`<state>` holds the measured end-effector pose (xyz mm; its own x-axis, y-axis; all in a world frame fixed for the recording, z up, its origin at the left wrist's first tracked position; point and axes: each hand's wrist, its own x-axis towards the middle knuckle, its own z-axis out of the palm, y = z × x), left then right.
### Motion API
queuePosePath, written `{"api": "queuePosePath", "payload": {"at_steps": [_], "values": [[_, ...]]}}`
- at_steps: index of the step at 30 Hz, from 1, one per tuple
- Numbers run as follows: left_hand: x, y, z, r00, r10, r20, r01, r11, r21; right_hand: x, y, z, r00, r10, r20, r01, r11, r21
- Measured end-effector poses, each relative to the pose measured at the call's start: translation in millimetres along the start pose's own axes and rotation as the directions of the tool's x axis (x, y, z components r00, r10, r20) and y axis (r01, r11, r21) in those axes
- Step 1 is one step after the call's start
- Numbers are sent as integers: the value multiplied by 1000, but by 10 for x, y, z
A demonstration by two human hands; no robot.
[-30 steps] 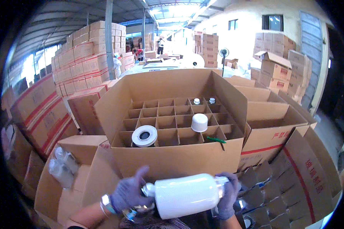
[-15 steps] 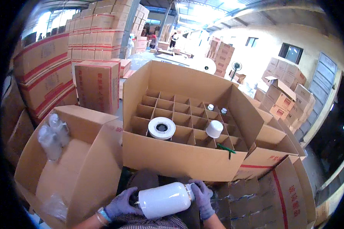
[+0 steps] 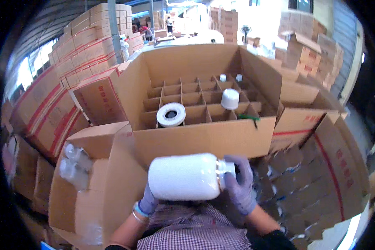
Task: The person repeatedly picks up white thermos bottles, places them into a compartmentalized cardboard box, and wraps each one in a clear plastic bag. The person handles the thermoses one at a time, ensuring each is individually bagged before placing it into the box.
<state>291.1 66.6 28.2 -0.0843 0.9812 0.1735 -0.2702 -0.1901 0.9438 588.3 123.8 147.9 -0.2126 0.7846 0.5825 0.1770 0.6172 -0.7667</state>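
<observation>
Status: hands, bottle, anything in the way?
Right hand grips white bottle by neck. Left hand at base end, fingers hidden. Bottle lies sideways; divided carton beyond.

In the middle of the frame, an open divided carton (image 3: 212,143) carried a white roll (image 3: 163,115) at its lower left, a white cup (image 3: 230,99) and a green tool (image 3: 248,117) farther right; two small white caps (image 3: 223,78) showed behind.

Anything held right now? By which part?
White bottle, on its side: right hand grips the neck; left hand supports the underside near the base, its fingers mostly hidden.
</observation>
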Motion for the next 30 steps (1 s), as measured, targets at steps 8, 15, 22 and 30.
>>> {"api": "queuePosePath", "payload": {"at_steps": [8,15,22,30], "values": [[-157,499,587,944,-57,324,-95,896,433,247,-423,191,887,-408,219,386,913,135],[-186,423,836,937,319,142,-305,552,776,171,-366,251,960,-281,-10,279,947,162],[-286,433,880,937,298,183,-334,611,718,121,-389,153,917,-398,20,383,894,234],[-351,401,915,946,245,211,-322,658,680,85,-452,84,928,-370,-49,369,892,259]]}}
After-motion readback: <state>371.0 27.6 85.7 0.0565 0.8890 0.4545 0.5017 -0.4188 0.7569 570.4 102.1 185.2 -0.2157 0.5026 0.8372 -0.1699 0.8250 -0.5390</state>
